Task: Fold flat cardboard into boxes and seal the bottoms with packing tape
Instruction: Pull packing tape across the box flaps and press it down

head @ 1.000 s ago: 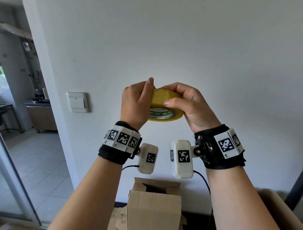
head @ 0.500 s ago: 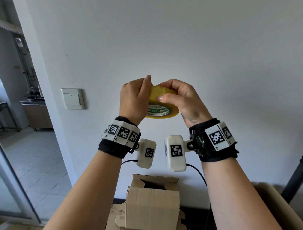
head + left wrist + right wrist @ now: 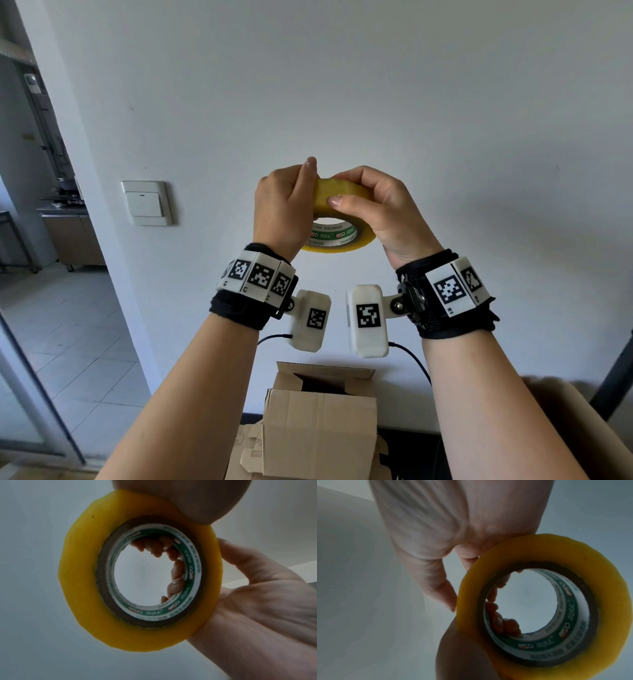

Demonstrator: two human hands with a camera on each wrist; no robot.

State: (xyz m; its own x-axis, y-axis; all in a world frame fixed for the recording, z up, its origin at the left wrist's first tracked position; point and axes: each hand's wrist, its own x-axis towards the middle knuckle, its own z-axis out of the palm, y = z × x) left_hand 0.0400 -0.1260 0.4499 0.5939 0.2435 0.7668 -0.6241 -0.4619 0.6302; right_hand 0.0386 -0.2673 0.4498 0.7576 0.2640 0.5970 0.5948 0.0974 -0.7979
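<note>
Both your hands hold the tape (image 3: 337,219) raised before the wall: left hand (image 3: 281,209) and right hand (image 3: 383,209) curl round it above a box (image 3: 318,435).

Head wide; wrists close, upward.

A yellow tape roll (image 3: 337,219) with a green-and-white core is held up at the wall. Below stands an open brown box (image 3: 320,435) on flat cardboard (image 3: 245,448).
</note>
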